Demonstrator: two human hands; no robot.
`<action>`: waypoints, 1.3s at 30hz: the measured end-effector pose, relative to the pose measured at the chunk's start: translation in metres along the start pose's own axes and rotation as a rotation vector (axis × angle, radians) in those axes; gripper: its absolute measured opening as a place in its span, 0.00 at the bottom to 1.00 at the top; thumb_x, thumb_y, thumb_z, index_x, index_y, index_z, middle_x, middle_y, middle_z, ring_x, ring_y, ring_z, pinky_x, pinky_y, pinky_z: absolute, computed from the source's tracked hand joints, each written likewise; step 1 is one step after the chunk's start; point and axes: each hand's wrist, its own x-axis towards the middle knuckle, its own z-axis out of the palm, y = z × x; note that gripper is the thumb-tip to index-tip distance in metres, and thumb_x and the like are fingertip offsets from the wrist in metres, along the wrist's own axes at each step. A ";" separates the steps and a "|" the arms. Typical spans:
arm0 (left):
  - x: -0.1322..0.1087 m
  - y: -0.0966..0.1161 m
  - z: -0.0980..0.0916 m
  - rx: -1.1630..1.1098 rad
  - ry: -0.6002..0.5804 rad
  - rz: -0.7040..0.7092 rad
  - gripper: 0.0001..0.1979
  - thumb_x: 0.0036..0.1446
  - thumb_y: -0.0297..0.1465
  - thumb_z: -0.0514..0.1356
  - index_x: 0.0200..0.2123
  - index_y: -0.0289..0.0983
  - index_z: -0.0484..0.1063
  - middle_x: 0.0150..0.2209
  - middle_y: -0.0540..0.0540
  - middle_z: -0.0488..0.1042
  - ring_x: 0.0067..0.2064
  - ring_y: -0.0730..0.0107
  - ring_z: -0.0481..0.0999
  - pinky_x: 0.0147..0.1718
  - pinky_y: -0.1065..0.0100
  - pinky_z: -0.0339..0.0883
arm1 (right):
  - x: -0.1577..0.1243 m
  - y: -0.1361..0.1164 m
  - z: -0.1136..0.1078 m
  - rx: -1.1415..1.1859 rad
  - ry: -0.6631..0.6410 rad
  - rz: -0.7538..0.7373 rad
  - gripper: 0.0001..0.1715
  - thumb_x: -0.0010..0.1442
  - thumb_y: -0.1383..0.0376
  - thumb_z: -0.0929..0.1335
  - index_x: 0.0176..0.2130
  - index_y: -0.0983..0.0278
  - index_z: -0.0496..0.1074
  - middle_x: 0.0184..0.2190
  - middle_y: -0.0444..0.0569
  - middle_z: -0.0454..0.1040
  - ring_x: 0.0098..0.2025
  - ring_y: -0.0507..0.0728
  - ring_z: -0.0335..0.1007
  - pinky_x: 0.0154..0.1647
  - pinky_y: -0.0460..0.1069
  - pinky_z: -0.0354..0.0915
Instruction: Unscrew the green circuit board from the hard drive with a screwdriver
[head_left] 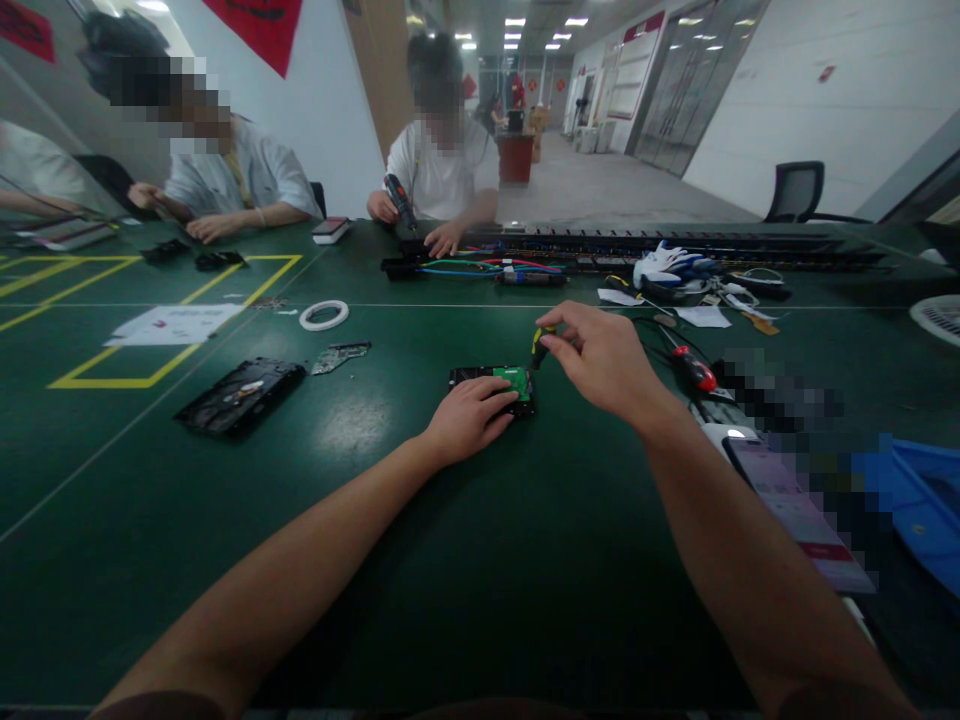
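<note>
A black hard drive point(531, 405) with a green circuit board point(512, 379) facing up lies on the table before me. My left hand point(469, 415) grips it from the left, fingers over the board and thumb along the near edge. Between the thumb and fingers of my right hand point(600, 362) is a short yellow-and-black screwdriver point(538, 349), held nearly upright over the drive's right end. Its tip is too small to make out, so I cannot tell whether it touches a screw.
Left of me are a black casing point(240, 396), a loose circuit board point(341, 357), a tape roll point(324, 315) and papers point(176, 325). On the right lie a red-black screwdriver point(694, 369), a phone point(799, 510) and a blue bin point(915, 500). Across the table, a person point(442, 170) holds a power driver point(400, 200).
</note>
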 end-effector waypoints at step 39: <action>0.000 -0.001 0.002 0.009 -0.005 -0.001 0.19 0.69 0.36 0.61 0.61 0.42 0.74 0.61 0.40 0.74 0.63 0.53 0.74 0.61 0.46 0.71 | 0.000 -0.003 -0.002 -0.011 -0.022 -0.035 0.15 0.67 0.70 0.64 0.49 0.59 0.76 0.47 0.52 0.81 0.44 0.62 0.77 0.50 0.58 0.67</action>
